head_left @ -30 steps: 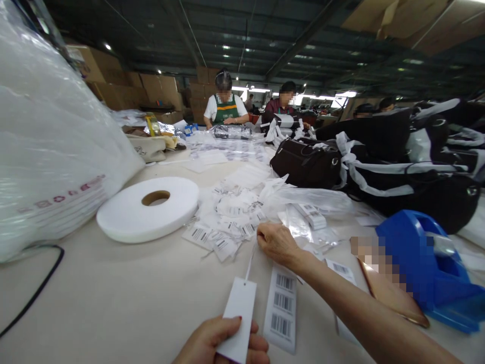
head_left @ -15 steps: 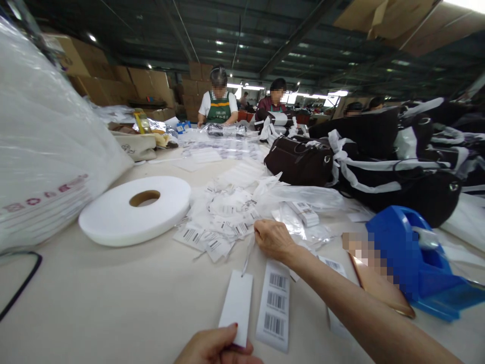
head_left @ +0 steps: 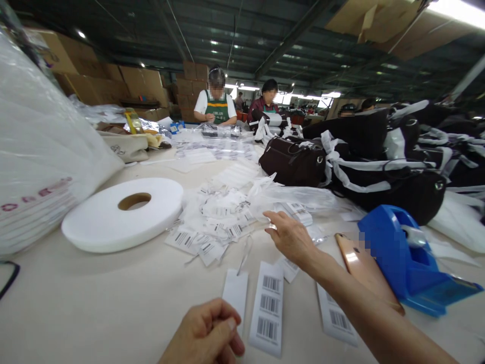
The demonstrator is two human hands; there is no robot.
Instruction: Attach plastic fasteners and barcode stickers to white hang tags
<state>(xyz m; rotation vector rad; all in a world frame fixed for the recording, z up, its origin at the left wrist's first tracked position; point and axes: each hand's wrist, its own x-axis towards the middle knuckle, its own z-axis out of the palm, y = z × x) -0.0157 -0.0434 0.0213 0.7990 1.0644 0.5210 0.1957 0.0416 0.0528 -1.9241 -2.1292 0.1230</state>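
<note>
White hang tag (head_left: 235, 296), blank, stringed, lies flat under left hand (head_left: 204, 336).

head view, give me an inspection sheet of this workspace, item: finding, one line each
surface: cream table, crowded on its far side
job's things: blank white tag with string, lying under the fingers; barcode sticker strip beside it
clutter: pile of barcode tags, white tape roll, blue tape dispenser, phone, dark bags
grippers: left hand rests on the tag's near end; right hand open, reaching toward the pile
cables: black cable at left edge
surroundings: two people at the far end, cardboard boxes
</note>
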